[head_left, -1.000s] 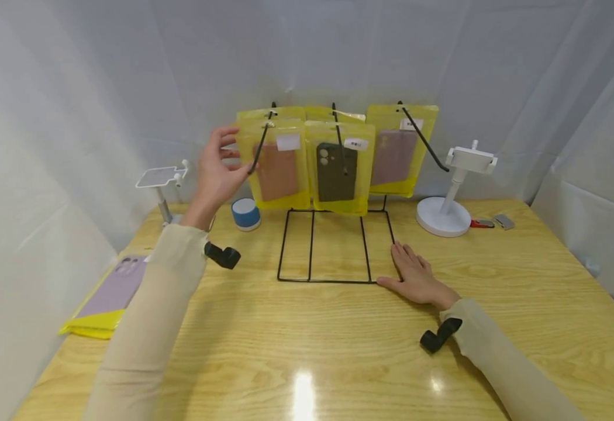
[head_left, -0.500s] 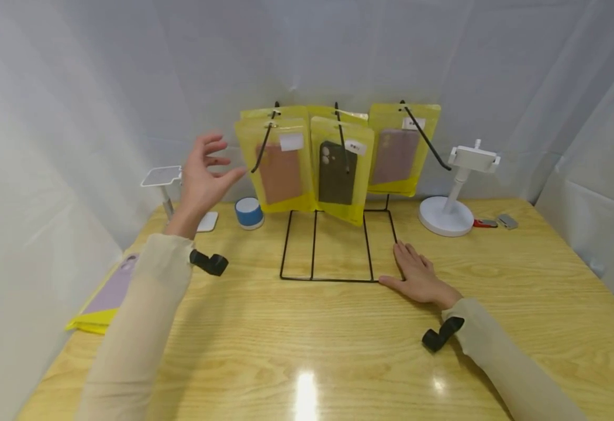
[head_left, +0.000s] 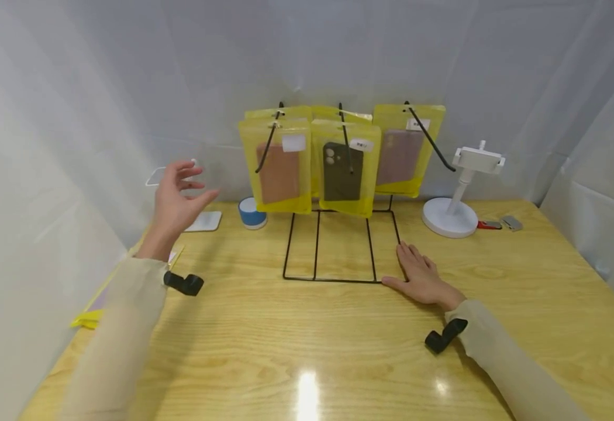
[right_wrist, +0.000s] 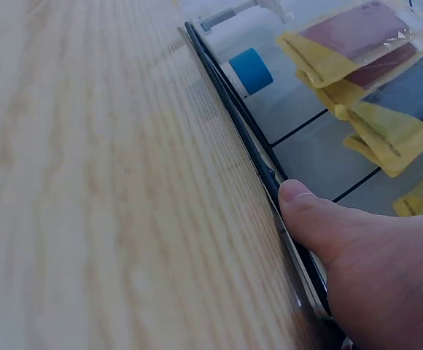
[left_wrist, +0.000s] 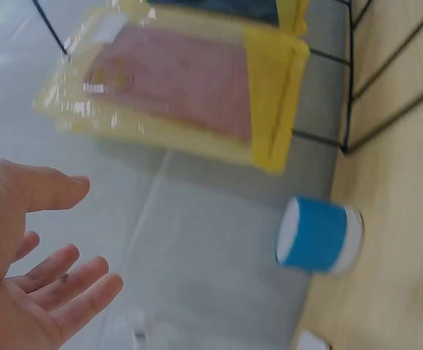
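A black wire display rack (head_left: 338, 245) stands at the back middle of the wooden table. Yellow packets with phone cases hang on its hooks: an orange-brown one (head_left: 277, 169) (left_wrist: 189, 87), a dark one (head_left: 344, 171) and a mauve one (head_left: 400, 153). My left hand (head_left: 176, 199) (left_wrist: 29, 292) is raised in the air left of the packets, fingers spread, holding nothing. My right hand (head_left: 420, 278) (right_wrist: 357, 262) lies flat on the table, its thumb pressed against the near right corner of the rack's base frame (right_wrist: 248, 138).
A small blue cylinder (head_left: 251, 212) (left_wrist: 319, 235) sits left of the rack. White phone stands are at the back left (head_left: 202, 221) and back right (head_left: 456, 193). Another yellow packet (head_left: 93, 307) lies at the left table edge. Small items (head_left: 499, 224) lie far right.
My left hand has let go of the orange-brown packet and drawn back down and to the left. The hanging packets swung and settled. My right hand has stayed on the rack base.
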A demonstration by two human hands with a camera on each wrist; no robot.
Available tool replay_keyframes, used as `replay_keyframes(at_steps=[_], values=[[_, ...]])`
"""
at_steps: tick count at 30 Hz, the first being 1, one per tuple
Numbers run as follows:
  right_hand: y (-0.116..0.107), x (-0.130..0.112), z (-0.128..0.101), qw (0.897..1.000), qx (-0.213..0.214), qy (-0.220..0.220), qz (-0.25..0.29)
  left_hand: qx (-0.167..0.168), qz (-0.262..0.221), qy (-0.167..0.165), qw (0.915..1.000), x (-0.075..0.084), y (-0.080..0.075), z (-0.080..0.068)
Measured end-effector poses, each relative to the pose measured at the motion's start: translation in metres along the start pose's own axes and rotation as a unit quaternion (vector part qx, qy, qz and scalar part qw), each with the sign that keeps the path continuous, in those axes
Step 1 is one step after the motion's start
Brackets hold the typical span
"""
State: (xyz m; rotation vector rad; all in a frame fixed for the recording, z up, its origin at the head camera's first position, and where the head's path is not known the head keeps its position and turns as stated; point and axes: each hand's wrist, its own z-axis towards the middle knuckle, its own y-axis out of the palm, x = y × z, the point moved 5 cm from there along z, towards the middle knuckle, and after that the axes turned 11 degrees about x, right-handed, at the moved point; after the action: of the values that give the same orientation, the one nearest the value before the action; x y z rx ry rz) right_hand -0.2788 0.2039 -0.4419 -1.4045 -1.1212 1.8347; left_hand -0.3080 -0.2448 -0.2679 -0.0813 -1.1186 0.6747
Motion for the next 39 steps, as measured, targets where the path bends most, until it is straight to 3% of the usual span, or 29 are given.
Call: replay_keyframes(at_steps=[9,18,35,39], values=[[0.0,-0.001,-0.001,1.0,0.001,-0.003,0.01,0.006,0.065,-0.041,0.997,-0.049,-0.037,-0.012],[-0.001,-0.001,-0.002,1.0,-0.001,0.001,0.005,-0.006,0.114,-0.074,0.9907,-0.09,-0.06,-0.026],[0.001,0.001,-0.001,1.0,0.006,-0.003,0.005,-0.088,0.188,-0.117,0.9712,-0.137,-0.081,-0.039],[0.001,0.001,-0.001,1.0,0.005,-0.002,0.003,-0.114,0.205,-0.111,0.9658,-0.144,-0.087,-0.041]])
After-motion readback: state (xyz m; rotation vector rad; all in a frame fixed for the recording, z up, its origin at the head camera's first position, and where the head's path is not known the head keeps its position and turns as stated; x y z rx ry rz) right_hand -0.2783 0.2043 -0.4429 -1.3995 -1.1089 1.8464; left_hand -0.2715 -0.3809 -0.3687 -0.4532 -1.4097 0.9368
